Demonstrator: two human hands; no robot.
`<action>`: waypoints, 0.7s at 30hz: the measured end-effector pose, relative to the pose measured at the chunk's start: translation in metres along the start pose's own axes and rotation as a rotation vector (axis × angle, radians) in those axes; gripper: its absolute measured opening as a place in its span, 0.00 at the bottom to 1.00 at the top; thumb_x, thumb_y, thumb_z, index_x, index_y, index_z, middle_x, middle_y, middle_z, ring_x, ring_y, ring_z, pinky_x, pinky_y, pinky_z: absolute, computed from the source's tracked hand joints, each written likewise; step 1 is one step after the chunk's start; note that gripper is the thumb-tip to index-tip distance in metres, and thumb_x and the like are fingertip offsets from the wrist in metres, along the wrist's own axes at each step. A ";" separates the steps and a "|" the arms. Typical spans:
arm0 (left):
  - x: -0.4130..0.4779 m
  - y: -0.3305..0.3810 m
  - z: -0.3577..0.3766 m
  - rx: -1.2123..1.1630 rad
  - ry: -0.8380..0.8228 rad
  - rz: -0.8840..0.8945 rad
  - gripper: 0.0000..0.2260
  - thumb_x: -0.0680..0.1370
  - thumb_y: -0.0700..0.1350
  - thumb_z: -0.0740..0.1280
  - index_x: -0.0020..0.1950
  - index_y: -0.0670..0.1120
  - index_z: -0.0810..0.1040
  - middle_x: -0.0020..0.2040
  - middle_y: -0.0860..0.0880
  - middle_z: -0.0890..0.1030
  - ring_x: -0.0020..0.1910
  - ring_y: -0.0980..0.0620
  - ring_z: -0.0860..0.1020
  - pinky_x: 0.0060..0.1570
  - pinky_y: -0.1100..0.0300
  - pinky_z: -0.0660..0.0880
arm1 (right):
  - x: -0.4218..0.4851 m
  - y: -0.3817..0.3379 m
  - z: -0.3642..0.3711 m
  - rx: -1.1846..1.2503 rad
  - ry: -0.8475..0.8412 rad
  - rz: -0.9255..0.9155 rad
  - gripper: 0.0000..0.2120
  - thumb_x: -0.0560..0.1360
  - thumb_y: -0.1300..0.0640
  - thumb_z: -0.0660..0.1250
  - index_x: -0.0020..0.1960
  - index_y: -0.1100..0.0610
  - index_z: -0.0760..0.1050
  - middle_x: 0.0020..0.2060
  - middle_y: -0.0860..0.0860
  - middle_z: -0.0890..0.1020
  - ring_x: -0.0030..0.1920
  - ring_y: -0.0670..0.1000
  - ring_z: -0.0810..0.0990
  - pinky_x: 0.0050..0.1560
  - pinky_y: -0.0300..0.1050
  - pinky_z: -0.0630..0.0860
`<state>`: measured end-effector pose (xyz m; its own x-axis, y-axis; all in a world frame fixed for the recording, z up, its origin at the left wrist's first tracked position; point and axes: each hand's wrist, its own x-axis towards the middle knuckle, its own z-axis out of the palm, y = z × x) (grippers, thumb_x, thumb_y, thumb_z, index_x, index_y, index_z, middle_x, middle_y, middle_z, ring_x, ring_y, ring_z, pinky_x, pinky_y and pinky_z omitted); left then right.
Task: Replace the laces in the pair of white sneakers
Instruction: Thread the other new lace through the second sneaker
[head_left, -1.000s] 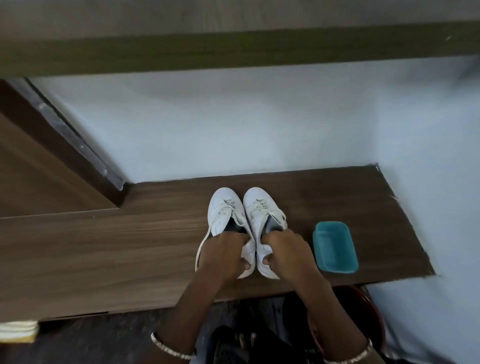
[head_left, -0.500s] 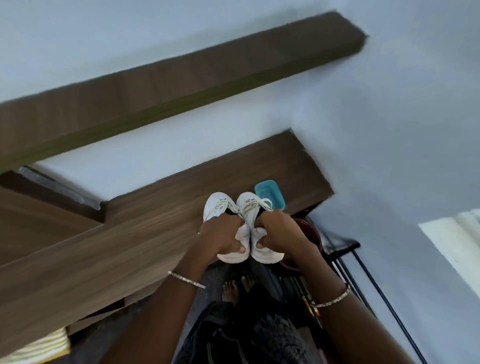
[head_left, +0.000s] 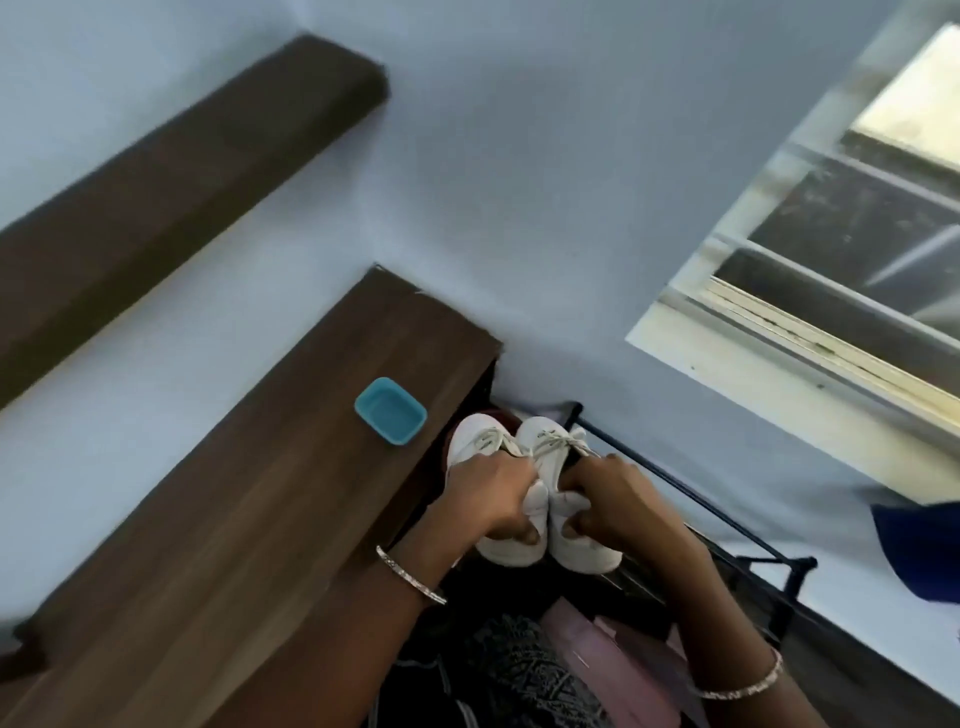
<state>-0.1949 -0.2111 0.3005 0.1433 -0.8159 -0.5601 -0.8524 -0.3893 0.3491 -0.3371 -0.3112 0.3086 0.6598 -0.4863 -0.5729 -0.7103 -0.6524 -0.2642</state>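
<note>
Both sneakers (head_left: 540, 447) are off the tabletop (head_left: 234, 519) now, over a rack (head_left: 727, 525); left hand (head_left: 498, 493) and right hand (head_left: 618, 499) each grip 1. Laces (head_left: 551, 441) sit threaded, old or new unclear.

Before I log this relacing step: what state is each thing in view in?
left sneaker: laced, held up past the end of the wooden counter.
right sneaker: laced, held up, touching the left one.
left hand: grips the left sneaker near its heel.
right hand: grips the right sneaker near its heel.
teal tray: upright, empty, on the counter.
</note>
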 end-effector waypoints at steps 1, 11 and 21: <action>0.010 0.011 0.004 0.019 0.008 0.027 0.22 0.69 0.59 0.75 0.58 0.50 0.76 0.58 0.48 0.80 0.57 0.44 0.78 0.45 0.56 0.69 | -0.005 0.015 0.006 0.037 0.038 0.047 0.22 0.62 0.51 0.77 0.31 0.49 0.61 0.34 0.47 0.72 0.41 0.57 0.75 0.33 0.44 0.62; 0.118 0.057 0.089 0.119 0.032 0.221 0.11 0.74 0.49 0.73 0.53 0.50 0.76 0.55 0.47 0.81 0.56 0.42 0.80 0.47 0.51 0.75 | 0.006 0.096 0.106 0.238 0.339 0.443 0.06 0.72 0.54 0.71 0.44 0.53 0.75 0.44 0.54 0.82 0.50 0.61 0.81 0.37 0.47 0.68; 0.211 0.036 0.204 0.284 0.071 0.360 0.13 0.65 0.45 0.78 0.47 0.51 0.81 0.41 0.50 0.81 0.43 0.46 0.81 0.32 0.55 0.75 | 0.089 0.139 0.233 0.354 0.377 0.671 0.08 0.65 0.63 0.77 0.41 0.58 0.79 0.35 0.60 0.78 0.37 0.65 0.81 0.30 0.49 0.74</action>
<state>-0.2982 -0.3099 0.0421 -0.1615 -0.9089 -0.3845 -0.9567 0.0486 0.2870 -0.4340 -0.3102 0.0401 0.0635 -0.9080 -0.4142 -0.9741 0.0339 -0.2237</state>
